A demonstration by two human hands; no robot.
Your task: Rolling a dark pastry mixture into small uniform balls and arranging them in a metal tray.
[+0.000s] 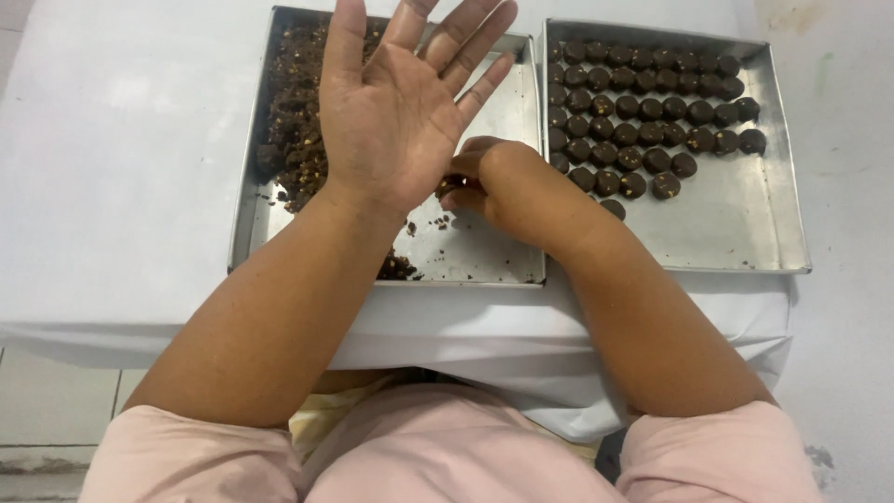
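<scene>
soft brown mix (296, 121) looks crumbly, so right hand (507, 182) pinches a lump (451, 185) gently, left hand (396, 107) spread flat.

Dark chocolate lump (451, 183), small, pinched over left tray (484, 265).

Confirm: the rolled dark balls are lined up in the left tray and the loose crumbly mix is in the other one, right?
No. The head view shows the rolled balls in rows in the right tray; the loose crumbly mix lies in the left tray.
</scene>
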